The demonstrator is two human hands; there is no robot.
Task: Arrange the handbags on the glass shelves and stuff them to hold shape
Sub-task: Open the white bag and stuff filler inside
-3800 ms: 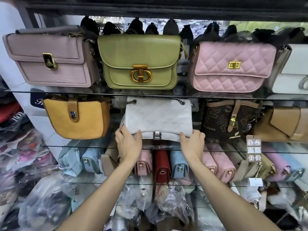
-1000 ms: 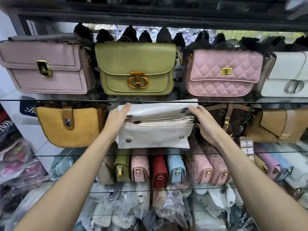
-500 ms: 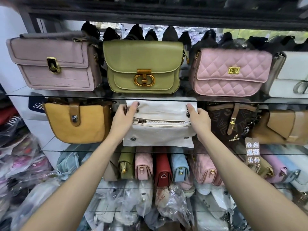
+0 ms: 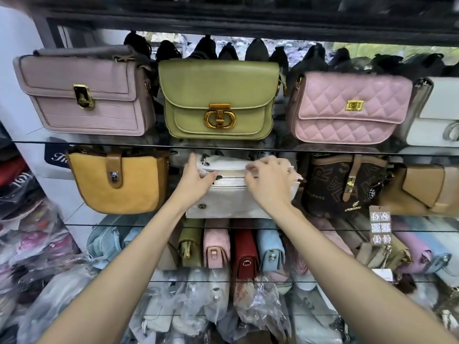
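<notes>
A white handbag (image 4: 228, 197) stands at the centre of the middle glass shelf (image 4: 124, 225), with its flap lifted and a zipper showing along the top. My left hand (image 4: 196, 180) grips the bag's top left end, thumb raised beside the chain ring. My right hand (image 4: 269, 180) lies over the right half of the zipper, its blurred fingers curled and pinching at the zipper line. A mustard bag (image 4: 119, 182) stands to the left of the white bag. To its right is a brown monogram bag (image 4: 345, 184).
The upper glass shelf (image 4: 99, 144) carries a mauve bag (image 4: 84, 95), a green bag (image 4: 218, 100), a pink quilted bag (image 4: 347, 108) and a white bag (image 4: 442, 115). A tan bag (image 4: 422, 187) sits far right. Small bags (image 4: 244, 252) stand edge-on below, above plastic-wrapped bags (image 4: 198, 306).
Both hands held the bag's two ends half a second ago. My right hand has moved left onto the zipper, and my left hand has curled over the top left end.
</notes>
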